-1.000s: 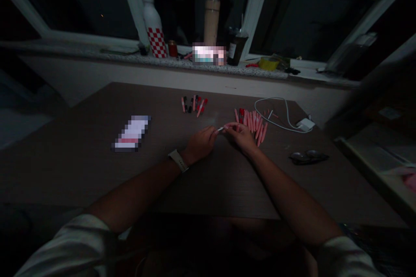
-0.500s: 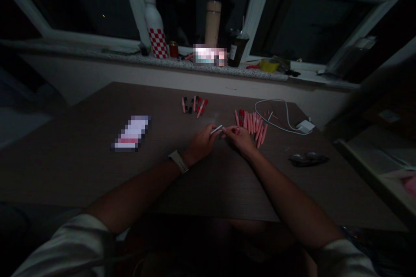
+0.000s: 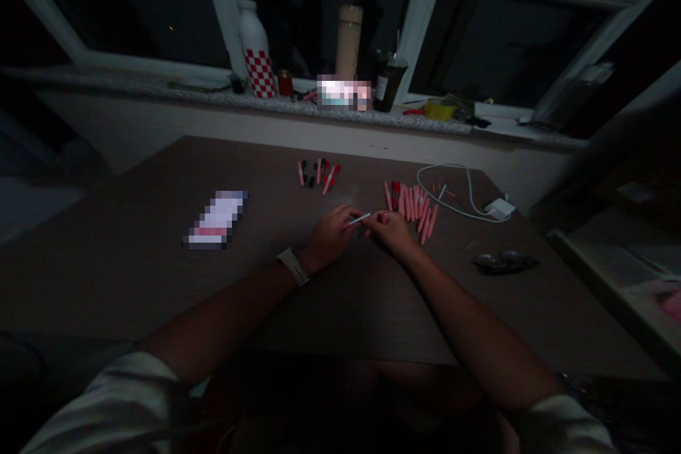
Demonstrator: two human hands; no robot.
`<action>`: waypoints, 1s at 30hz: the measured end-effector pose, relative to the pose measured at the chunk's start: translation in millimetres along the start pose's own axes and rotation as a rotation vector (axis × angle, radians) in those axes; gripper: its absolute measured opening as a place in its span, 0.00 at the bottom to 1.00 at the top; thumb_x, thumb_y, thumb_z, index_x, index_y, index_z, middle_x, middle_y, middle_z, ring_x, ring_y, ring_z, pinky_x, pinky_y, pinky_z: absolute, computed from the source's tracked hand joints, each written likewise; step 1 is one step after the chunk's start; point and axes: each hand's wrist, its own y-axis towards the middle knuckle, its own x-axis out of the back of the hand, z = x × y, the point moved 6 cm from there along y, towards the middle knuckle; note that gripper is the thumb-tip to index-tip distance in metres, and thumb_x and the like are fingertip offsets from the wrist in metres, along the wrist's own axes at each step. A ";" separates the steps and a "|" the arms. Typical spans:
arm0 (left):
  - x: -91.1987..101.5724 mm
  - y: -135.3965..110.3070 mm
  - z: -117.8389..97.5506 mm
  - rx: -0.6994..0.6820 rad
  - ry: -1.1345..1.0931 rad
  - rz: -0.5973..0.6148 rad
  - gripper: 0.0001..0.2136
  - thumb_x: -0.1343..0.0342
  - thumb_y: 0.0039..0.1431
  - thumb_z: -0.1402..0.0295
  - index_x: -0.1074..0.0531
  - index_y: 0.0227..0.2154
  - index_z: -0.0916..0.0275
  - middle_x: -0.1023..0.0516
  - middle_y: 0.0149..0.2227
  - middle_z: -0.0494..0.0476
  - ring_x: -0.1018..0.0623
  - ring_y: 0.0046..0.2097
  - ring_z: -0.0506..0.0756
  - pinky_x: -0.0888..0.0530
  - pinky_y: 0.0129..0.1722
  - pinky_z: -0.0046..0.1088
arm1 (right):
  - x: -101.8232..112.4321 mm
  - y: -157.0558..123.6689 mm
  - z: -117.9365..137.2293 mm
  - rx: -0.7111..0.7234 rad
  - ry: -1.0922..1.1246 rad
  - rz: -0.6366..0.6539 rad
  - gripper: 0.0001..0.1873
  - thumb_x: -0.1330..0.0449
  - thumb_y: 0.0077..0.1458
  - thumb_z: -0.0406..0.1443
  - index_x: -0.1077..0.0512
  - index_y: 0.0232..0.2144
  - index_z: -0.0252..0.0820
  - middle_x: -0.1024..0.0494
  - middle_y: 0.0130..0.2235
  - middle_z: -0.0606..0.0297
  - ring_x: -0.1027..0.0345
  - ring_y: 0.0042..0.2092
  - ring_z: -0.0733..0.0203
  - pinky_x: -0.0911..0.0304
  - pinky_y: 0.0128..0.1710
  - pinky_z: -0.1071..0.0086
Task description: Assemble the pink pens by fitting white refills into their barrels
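Thin white stick (image 3: 359, 219) sits between the two hands, tilted a bit, over the middle of a big brown wooden table (image 3: 133, 284). The left hand (image 3: 330, 237) pinches one end of it with the fingers closed. The right hand (image 3: 391, 233) is curled up just beside the other end, and its fingertips (image 3: 375, 217) are right by the stick, but I cannot tell if they touch it. The hands are close together, not quite clasped. Just past the right hand lies a messy pile of pink pen-like sticks (image 3: 412, 202) with some red ones in it. Farther back is a small row of pink, red and black pens (image 3: 319, 174). To the right there is a looped white cable (image 3: 441, 193) going to a white charger block (image 3: 499, 208), and dark glasses (image 3: 505, 263) lie nearer the edge. On the left is a blurred white packet (image 3: 216, 220). A pale watch (image 3: 292, 266) sits on the left wrist — and up on the stone window sill (image 3: 213, 101) stand a white bottle with red checks (image 3: 256, 57) and a tan flask (image 3: 348, 39).
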 end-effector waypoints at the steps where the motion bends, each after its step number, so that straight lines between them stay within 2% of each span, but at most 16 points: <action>1: -0.6 -0.3 -1.1 -0.007 -0.011 0.007 0.10 0.51 0.67 0.64 0.29 0.44 0.62 0.26 0.43 0.58 0.27 0.46 0.56 0.31 0.47 0.32 | 0.3 -0.2 0.2 -0.001 -0.015 -0.005 0.24 0.37 0.46 0.55 0.30 0.19 0.41 0.29 0.20 0.67 0.43 0.22 0.67 0.51 0.22 0.73; 5: -3.4 -1.9 -7.5 -0.054 -0.030 0.057 0.14 0.56 0.68 0.66 0.31 0.52 0.61 0.28 0.44 0.60 0.28 0.46 0.56 0.31 0.48 0.31 | 1.6 -3.0 6.5 0.006 -0.063 -0.017 0.26 0.39 0.46 0.57 0.31 0.18 0.41 0.32 0.19 0.69 0.45 0.21 0.67 0.51 0.22 0.72; 9: -3.4 -1.1 -5.9 -0.043 -0.003 0.063 0.16 0.59 0.69 0.65 0.28 0.48 0.59 0.29 0.38 0.57 0.29 0.42 0.55 0.31 0.46 0.31 | 0.3 -5.5 17.8 0.064 -0.087 0.005 0.31 0.46 0.51 0.62 0.32 0.17 0.42 0.35 0.18 0.69 0.45 0.22 0.66 0.49 0.23 0.71; 13: 0.0 1.8 4.7 0.033 -0.052 -0.026 0.12 0.54 0.67 0.65 0.28 0.47 0.61 0.26 0.43 0.59 0.27 0.46 0.56 0.30 0.47 0.31 | 0.5 -3.5 15.2 -0.038 0.120 -0.021 0.29 0.49 0.53 0.62 0.36 0.22 0.44 0.39 0.19 0.72 0.49 0.20 0.67 0.52 0.20 0.72; 16: 1.2 2.3 14.9 0.146 -0.140 -0.099 0.11 0.49 0.64 0.65 0.29 0.46 0.62 0.23 0.45 0.58 0.24 0.46 0.55 0.28 0.46 0.30 | -1.8 -1.7 11.1 -0.140 0.314 -0.010 0.26 0.50 0.55 0.61 0.37 0.27 0.46 0.38 0.21 0.72 0.51 0.19 0.67 0.53 0.18 0.73; 19: 2.2 2.1 20.0 0.223 -0.223 -0.161 0.10 0.45 0.61 0.65 0.28 0.42 0.62 0.21 0.41 0.57 0.22 0.42 0.54 0.27 0.43 0.29 | -3.4 -1.1 11.1 -0.175 0.420 0.004 0.26 0.52 0.57 0.60 0.37 0.27 0.45 0.35 0.22 0.69 0.44 0.21 0.65 0.47 0.19 0.73; 23: 3.2 2.3 21.6 0.263 -0.318 -0.219 0.08 0.41 0.57 0.66 0.27 0.38 0.63 0.21 0.37 0.56 0.21 0.40 0.54 0.26 0.41 0.29 | -3.4 -1.4 7.6 -0.224 0.450 -0.017 0.28 0.53 0.57 0.61 0.35 0.28 0.45 0.31 0.23 0.64 0.34 0.27 0.60 0.36 0.26 0.69; 26: 3.8 1.8 23.1 0.294 -0.351 -0.248 0.09 0.39 0.55 0.64 0.27 0.36 0.63 0.21 0.35 0.55 0.21 0.38 0.54 0.27 0.37 0.28 | -1.3 -1.7 4.9 -0.250 0.493 -0.077 0.27 0.48 0.54 0.61 0.33 0.28 0.44 0.31 0.22 0.65 0.36 0.26 0.62 0.35 0.26 0.70; 30: 4.9 1.5 23.9 0.313 -0.420 -0.268 0.11 0.38 0.54 0.62 0.26 0.36 0.64 0.20 0.32 0.56 0.21 0.35 0.54 0.28 0.34 0.26 | -3.3 -3.2 8.2 -0.244 0.629 -0.063 0.22 0.34 0.45 0.54 0.30 0.26 0.43 0.29 0.23 0.69 0.37 0.24 0.66 0.37 0.25 0.73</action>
